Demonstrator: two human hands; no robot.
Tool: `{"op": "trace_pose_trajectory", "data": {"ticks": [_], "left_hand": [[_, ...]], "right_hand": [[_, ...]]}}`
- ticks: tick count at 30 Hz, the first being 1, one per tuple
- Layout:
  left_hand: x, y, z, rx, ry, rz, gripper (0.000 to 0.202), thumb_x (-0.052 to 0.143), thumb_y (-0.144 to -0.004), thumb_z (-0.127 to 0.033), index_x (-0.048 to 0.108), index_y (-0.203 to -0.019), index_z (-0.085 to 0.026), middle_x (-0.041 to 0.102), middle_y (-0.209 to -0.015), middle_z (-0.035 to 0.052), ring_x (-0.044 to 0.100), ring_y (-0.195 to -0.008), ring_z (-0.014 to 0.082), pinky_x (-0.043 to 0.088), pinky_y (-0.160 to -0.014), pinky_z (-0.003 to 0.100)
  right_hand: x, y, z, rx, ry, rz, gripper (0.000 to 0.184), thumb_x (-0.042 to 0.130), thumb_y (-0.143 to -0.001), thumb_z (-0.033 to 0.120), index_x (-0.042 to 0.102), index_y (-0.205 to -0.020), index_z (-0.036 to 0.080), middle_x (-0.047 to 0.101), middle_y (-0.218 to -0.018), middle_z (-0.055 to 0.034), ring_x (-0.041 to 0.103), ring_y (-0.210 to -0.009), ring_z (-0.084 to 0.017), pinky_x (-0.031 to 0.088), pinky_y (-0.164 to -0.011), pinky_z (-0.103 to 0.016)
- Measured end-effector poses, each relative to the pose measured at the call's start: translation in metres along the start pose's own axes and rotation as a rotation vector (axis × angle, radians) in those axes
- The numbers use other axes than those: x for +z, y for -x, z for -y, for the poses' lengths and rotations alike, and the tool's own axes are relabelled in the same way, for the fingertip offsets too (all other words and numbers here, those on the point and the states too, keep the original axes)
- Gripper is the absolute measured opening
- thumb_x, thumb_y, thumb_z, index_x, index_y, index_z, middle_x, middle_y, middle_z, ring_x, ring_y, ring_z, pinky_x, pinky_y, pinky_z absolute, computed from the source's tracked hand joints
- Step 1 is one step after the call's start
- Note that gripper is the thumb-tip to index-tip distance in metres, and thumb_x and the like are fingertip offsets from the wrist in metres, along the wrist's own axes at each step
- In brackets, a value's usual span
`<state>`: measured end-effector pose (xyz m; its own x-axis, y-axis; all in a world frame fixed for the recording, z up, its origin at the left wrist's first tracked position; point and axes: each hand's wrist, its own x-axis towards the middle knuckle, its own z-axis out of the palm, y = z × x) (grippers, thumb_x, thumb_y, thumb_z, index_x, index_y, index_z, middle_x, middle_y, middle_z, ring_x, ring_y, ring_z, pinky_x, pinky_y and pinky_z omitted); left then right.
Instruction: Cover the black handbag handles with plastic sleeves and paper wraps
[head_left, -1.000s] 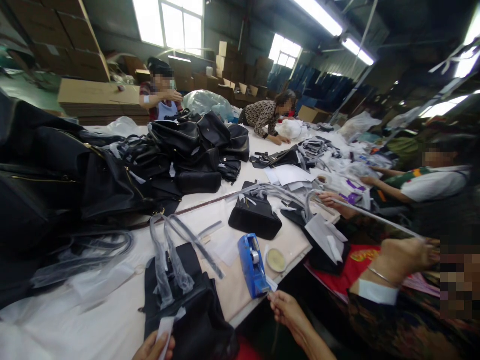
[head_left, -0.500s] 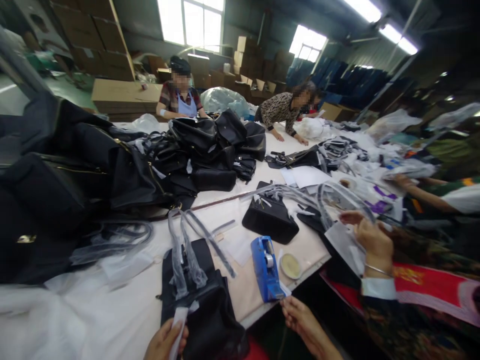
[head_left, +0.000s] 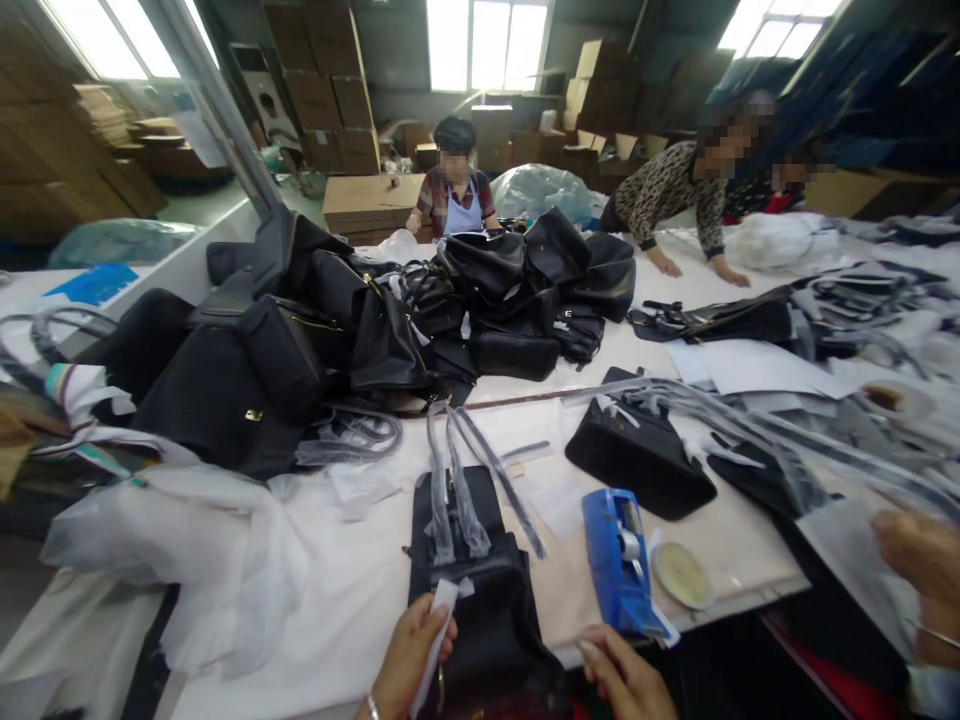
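My left hand (head_left: 409,650) is at the bottom edge, fingers closed on a narrow white paper strip (head_left: 435,640). It rests against a black handbag (head_left: 480,590) lying in front of me, whose handles are wrapped in clear plastic (head_left: 450,480). My right hand (head_left: 622,675) reaches to the front end of a blue tape dispenser (head_left: 619,560), fingertips pinched at the tape end there. What lies between those fingers is too small to make out.
A round yellowish tape roll (head_left: 681,575) lies right of the dispenser. Another black bag (head_left: 637,460) sits beyond it. A heap of black bags (head_left: 337,320) fills the table's middle and left. White wrapping (head_left: 187,540) lies at left. Co-workers stand at the far side; another person's hand (head_left: 919,555) is at right.
The view has swung left and down. My right hand has moved in close to the dispenser's front end. My left hand still holds the white strip on the bag.
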<state>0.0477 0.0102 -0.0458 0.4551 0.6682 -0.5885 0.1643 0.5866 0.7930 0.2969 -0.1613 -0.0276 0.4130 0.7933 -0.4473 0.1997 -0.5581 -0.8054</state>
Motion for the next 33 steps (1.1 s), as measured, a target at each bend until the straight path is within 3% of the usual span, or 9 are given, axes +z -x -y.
{"op": "trace_pose_trajectory", "data": {"ticks": [4, 7, 11, 18, 20, 23, 25, 30, 33], "left_hand": [[0.001, -0.003, 0.006, 0.005, -0.025, 0.037, 0.041, 0.059, -0.079, -0.055, 0.059, -0.083, -0.015, 0.06, -0.066, 0.0003, 0.051, -0.053, 0.0101, 0.036, -0.051, 0.023], [0.0, -0.002, 0.007, 0.016, -0.019, 0.046, 0.043, 0.061, -0.077, -0.056, 0.059, -0.088, -0.014, 0.059, -0.065, -0.0004, 0.05, -0.052, 0.0098, 0.035, -0.051, 0.023], [-0.003, 0.004, 0.003, 0.054, 0.029, 0.073, 0.043, 0.059, -0.079, -0.055, 0.059, -0.09, -0.014, 0.059, -0.066, -0.0003, 0.05, -0.053, 0.0098, 0.036, -0.052, 0.023], [-0.013, 0.013, -0.006, 0.002, 0.167, 0.16, 0.039, 0.056, -0.083, -0.052, 0.056, -0.094, -0.015, 0.061, -0.068, 0.0005, 0.048, -0.052, 0.0087, 0.034, -0.05, 0.021], [-0.015, 0.014, -0.009, 0.003, 0.174, 0.174, 0.037, 0.057, -0.083, -0.05, 0.056, -0.094, -0.015, 0.06, -0.067, 0.0001, 0.048, -0.051, 0.0082, 0.033, -0.05, 0.02], [-0.016, 0.015, -0.013, 0.022, 0.154, 0.208, 0.036, 0.058, -0.083, -0.049, 0.057, -0.093, -0.015, 0.059, -0.066, -0.0002, 0.047, -0.05, 0.0077, 0.031, -0.048, 0.019], [-0.017, 0.017, -0.017, 0.04, 0.16, 0.23, 0.035, 0.058, -0.083, -0.048, 0.057, -0.093, -0.015, 0.059, -0.066, 0.0001, 0.046, -0.051, 0.0073, 0.031, -0.048, 0.018], [-0.02, 0.021, -0.019, 0.008, 0.285, 0.271, 0.032, 0.057, -0.085, -0.045, 0.058, -0.094, -0.015, 0.057, -0.066, -0.0002, 0.044, -0.05, 0.0058, 0.029, -0.047, 0.018], [-0.024, 0.021, -0.016, -0.011, 0.412, 0.286, 0.028, 0.055, -0.088, -0.041, 0.058, -0.094, -0.014, 0.054, -0.065, -0.0008, 0.042, -0.049, 0.0055, 0.032, -0.049, 0.019]], "right_hand": [[0.055, -0.021, 0.085, -0.238, -0.057, 0.226, 0.027, 0.043, -0.093, 0.04, 0.063, -0.093, 0.023, 0.06, -0.073, 0.0013, 0.055, -0.065, -0.014, 0.041, -0.061, -0.022], [0.087, -0.041, 0.106, -0.356, 0.003, 0.281, 0.022, 0.044, -0.092, 0.028, 0.063, -0.086, 0.021, 0.06, -0.072, 0.0022, 0.056, -0.067, -0.013, 0.039, -0.063, -0.021], [0.105, -0.057, 0.107, -0.482, 0.142, 0.286, 0.019, 0.044, -0.09, 0.018, 0.063, -0.085, 0.021, 0.06, -0.071, 0.0025, 0.057, -0.067, -0.013, 0.038, -0.064, -0.021], [0.109, -0.06, 0.119, -0.582, 0.304, 0.349, 0.021, 0.045, -0.086, 0.013, 0.063, -0.09, 0.023, 0.067, -0.081, -0.0004, 0.06, -0.075, -0.015, 0.04, -0.068, -0.023], [0.111, -0.062, 0.121, -0.555, 0.316, 0.361, 0.023, 0.045, -0.085, 0.013, 0.061, -0.097, 0.024, 0.067, -0.079, 0.0002, 0.061, -0.073, -0.016, 0.039, -0.067, -0.023], [0.113, -0.068, 0.119, -0.463, 0.29, 0.354, 0.043, 0.047, -0.079, 0.01, 0.049, -0.12, 0.024, 0.065, -0.072, 0.0029, 0.061, -0.068, -0.015, 0.04, -0.065, -0.024], [0.115, -0.072, 0.115, -0.389, 0.207, 0.356, 0.051, 0.049, -0.075, 0.01, 0.043, -0.125, 0.022, 0.063, -0.066, 0.0049, 0.06, -0.064, -0.015, 0.041, -0.065, -0.024], [0.123, -0.075, 0.107, -0.224, -0.071, 0.439, 0.037, 0.052, -0.079, 0.022, 0.047, -0.115, 0.02, 0.06, -0.063, 0.0064, 0.049, -0.047, -0.011, 0.037, -0.048, -0.021], [0.128, -0.076, 0.108, -0.251, -0.08, 0.453, 0.032, 0.053, -0.082, 0.027, 0.051, -0.112, 0.02, 0.062, -0.063, 0.005, 0.049, -0.047, -0.011, 0.036, -0.047, -0.02]]}}
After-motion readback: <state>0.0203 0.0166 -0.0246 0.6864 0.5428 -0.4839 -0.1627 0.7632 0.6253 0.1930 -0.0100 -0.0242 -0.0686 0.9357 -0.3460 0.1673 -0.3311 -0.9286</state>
